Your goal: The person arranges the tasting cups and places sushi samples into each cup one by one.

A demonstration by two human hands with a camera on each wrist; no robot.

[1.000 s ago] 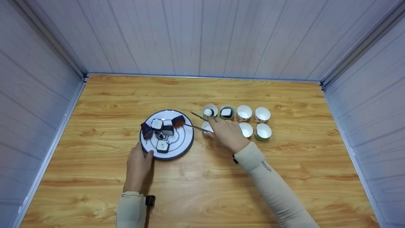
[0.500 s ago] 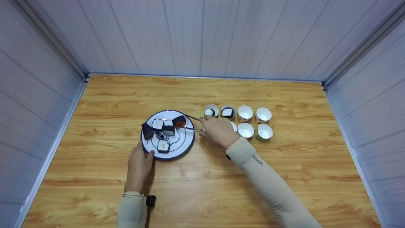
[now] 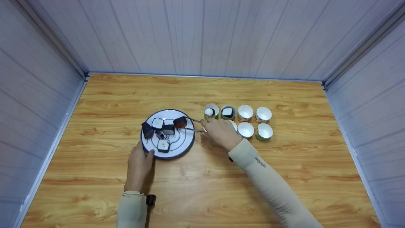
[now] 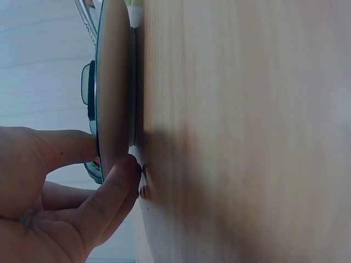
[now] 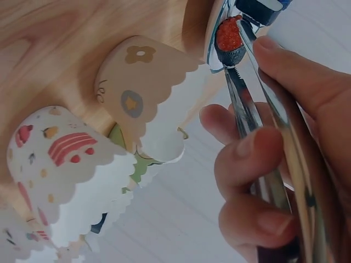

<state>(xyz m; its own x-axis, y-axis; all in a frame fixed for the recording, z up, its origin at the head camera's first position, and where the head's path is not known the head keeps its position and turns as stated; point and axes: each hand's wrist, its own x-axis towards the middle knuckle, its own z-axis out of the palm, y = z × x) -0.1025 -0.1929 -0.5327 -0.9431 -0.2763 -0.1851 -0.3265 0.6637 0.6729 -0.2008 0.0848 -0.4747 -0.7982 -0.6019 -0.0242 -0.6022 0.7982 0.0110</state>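
My left hand [image 3: 138,167] grips the near-left rim of a white plate [image 3: 185,142] with a blue edge. In the left wrist view the thumb lies over the rim and the fingers reach under the plate [image 4: 115,82]. My right hand [image 3: 221,132] holds metal tongs [image 3: 193,129] with the fingers curled round both arms. Their tips stand on either side of a roe-topped sushi piece [image 3: 180,122] at the plate's right. The right wrist view shows its orange roe [image 5: 228,35] between the toothed tips. Several more toy-like sushi pieces, such as a white-topped one [image 3: 163,145], lie on the plate.
Right of the plate stand two rows of scalloped paper cups [image 3: 264,131]. Two cups in the back row hold sushi pieces, one round and white [image 3: 208,111], one squarish [image 3: 227,111]. My right hand covers part of the front row. Pale walls [image 3: 202,38] enclose the wooden table [image 3: 202,196].
My right hand has moved left, bringing the tongs over the plate. Their tips have closed in around the roe sushi piece, which has shifted slightly. My left hand stays on the plate.
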